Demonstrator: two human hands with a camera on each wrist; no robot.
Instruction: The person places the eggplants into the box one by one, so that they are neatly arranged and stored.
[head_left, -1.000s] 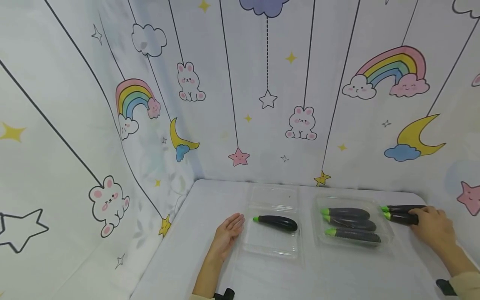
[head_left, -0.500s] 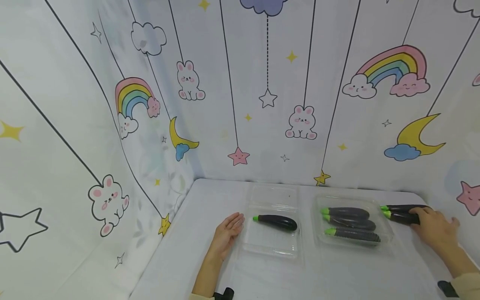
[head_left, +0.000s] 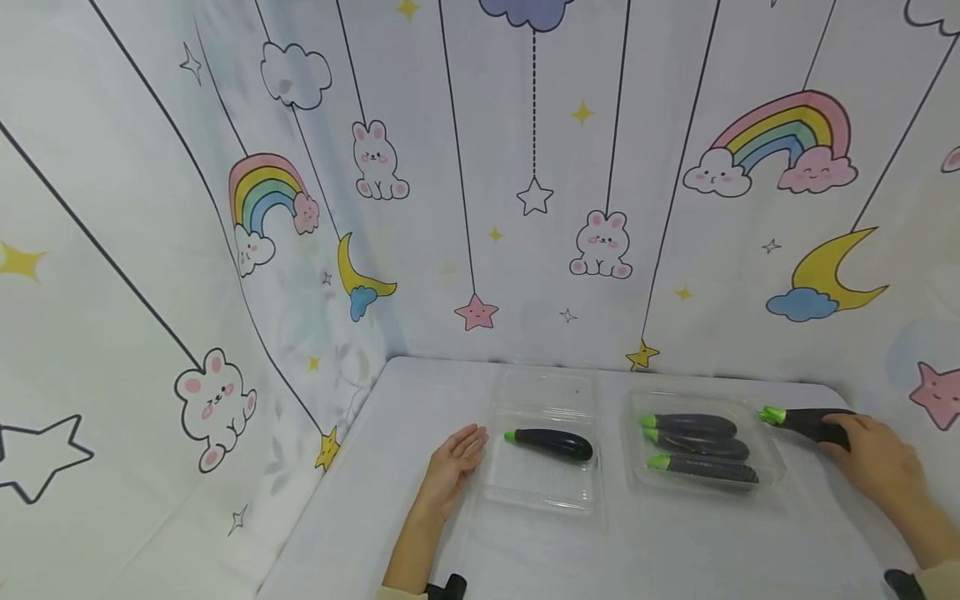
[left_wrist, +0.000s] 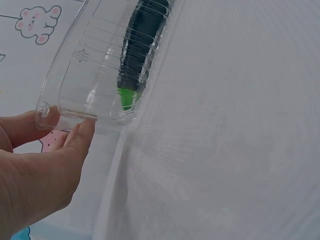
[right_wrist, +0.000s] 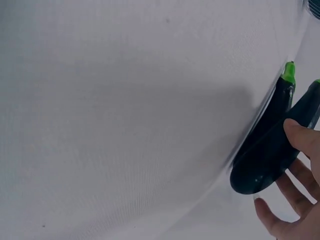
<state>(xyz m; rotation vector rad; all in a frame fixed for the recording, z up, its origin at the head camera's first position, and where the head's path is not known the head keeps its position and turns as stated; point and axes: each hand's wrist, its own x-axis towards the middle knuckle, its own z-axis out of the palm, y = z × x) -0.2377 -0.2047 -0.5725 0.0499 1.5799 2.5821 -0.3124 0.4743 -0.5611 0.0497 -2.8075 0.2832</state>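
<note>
In the head view my left hand [head_left: 453,471] lies at the left edge of a clear plastic tray [head_left: 525,493], fingers straight. The left wrist view shows its thumb and fingers touching the tray's end rim. One dark eggplant [head_left: 558,444] with a bright green stem lies in that tray. At the far right my right hand [head_left: 877,458] grips another dark eggplant [right_wrist: 275,155] by its thick end, thumb on top and fingers below. A further eggplant [right_wrist: 267,115] lies right behind it, partly covered by the gripped one.
A second clear plastic tray [head_left: 705,495] holds 3 eggplants [head_left: 705,469] and stands between the first tray and my right hand. White cloth covers the table [head_left: 675,550]. A printed curtain [head_left: 525,275] hangs behind and at the left.
My right hand has closed on the nearer eggplant and shifted it up and back, so it now overlaps the one behind. The left hand and both trays have stayed put.
</note>
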